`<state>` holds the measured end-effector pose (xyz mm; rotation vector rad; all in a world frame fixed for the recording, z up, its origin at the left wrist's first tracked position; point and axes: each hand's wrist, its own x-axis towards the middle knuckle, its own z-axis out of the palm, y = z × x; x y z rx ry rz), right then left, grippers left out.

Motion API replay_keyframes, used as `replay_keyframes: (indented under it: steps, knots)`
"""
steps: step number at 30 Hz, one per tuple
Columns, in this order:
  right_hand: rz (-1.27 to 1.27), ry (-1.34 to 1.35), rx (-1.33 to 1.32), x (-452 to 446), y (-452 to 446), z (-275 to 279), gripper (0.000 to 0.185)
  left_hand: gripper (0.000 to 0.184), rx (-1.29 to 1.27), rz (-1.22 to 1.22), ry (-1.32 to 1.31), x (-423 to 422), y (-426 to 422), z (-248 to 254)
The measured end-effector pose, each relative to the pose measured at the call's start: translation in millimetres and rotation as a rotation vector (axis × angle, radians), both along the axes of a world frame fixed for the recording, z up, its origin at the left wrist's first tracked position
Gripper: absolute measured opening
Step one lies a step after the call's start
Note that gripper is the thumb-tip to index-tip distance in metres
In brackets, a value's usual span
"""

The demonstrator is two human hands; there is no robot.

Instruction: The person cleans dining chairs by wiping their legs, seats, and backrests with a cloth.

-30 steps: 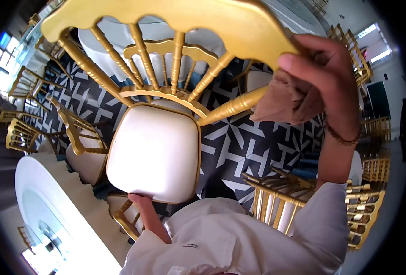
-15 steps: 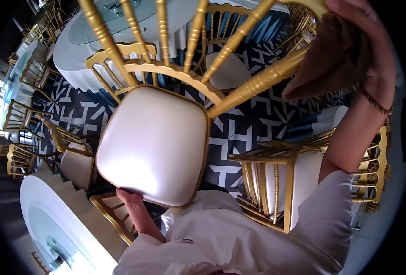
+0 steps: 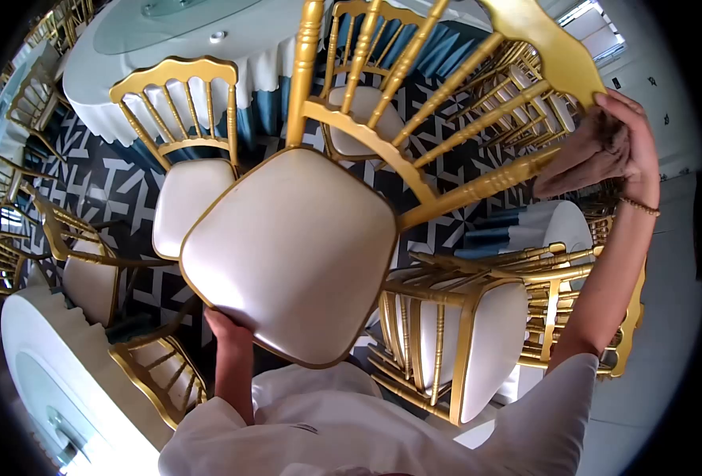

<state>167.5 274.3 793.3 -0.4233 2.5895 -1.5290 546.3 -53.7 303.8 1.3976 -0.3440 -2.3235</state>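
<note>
A gold chair (image 3: 295, 246) with a white padded seat and a spindled back is tilted in front of me. My left hand (image 3: 229, 324) grips the front left edge of its seat, with the fingertips hidden beneath. At the upper right, my right hand (image 3: 640, 147) has its fingers at the end of the gold top rail (image 3: 553, 55). A bunched brown cloth (image 3: 592, 157) is in that same hand and hangs by the back's outer post. A beaded bracelet circles the right wrist.
Stacked gold chairs (image 3: 454, 349) stand close on my right. Another chair (image 3: 192, 198) is just beyond the held seat. Round tables with white cloths and glass turntables are at the upper left (image 3: 89, 87) and lower left (image 3: 30, 333). The floor (image 3: 121, 190) is black-and-white patterned.
The held chair has turned and shifted right in view. My right hand has moved lower with the top rail and the cloth, while my left hand keeps its grip on the seat edge.
</note>
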Motion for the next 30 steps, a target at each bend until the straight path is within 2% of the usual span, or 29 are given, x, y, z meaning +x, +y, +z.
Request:
replay_keyframes:
  steps: [1, 3, 5, 7, 10, 13, 14, 17, 19, 23, 24, 27, 30]
  knots:
    - [-0.001, -0.010, 0.011, -7.7, 8.6, 3.3, 0.020, 0.062, 0.039, -0.030, 0.000, -4.0, 6.7, 8.5]
    - [-0.014, 0.042, 0.043, -24.7, 10.7, 16.1, 0.024, 0.060, 0.259, -0.062, -0.202, -22.5, 16.8, 36.9]
    - [0.005, 0.078, 0.089, -28.6, 0.6, 23.5, 0.028, 0.061, 0.385, -0.112, -0.250, -33.3, 19.4, 16.3]
    - [0.062, 0.083, 0.323, -23.0, -31.1, 25.1, 0.029, 0.060, 0.422, -0.126, -0.280, -48.8, 17.5, -4.8]
    - [0.033, 0.099, 0.393, -40.6, -62.5, -3.9, 0.027, 0.058, 0.511, -0.143, -0.274, -77.1, 10.4, -39.9]
    - [0.017, 0.009, 0.393, -64.6, -82.9, -51.2, 0.021, 0.058, 0.576, -0.153, -0.247, -81.7, 11.5, -108.0]
    - [0.014, -0.008, 0.385, -75.3, -84.0, -68.9, 0.020, 0.058, 0.526, -0.115, -0.262, -82.3, 18.5, -126.4]
    - [0.026, -0.107, 0.422, -101.8, -86.3, -114.1, 0.018, 0.059, 0.479, 0.016, -0.274, -91.9, 36.1, -159.7]
    - [0.073, -0.068, 0.422, -116.3, -90.0, -154.0, 0.016, 0.060, 0.530, 0.071, -0.180, -92.4, 46.8, -184.0]
    - [0.174, -0.310, 0.532, -159.0, -69.5, -230.9, 0.019, 0.063, 0.491, 0.112, -0.304, -92.2, 80.1, -278.4]
    - [0.184, -0.269, 0.492, -165.2, -60.7, -252.1, 0.018, 0.062, 0.533, 0.074, -0.417, -91.6, 88.8, -301.5]
    - [0.228, -0.280, 0.546, -183.6, -50.8, -303.0, 0.022, 0.059, 0.557, 0.188, -0.358, -121.7, 82.8, -290.5]
    - [0.230, -0.308, 0.507, -191.9, -61.7, -338.4, 0.030, 0.053, 0.546, 0.232, -0.384, -132.9, 86.8, -332.6]
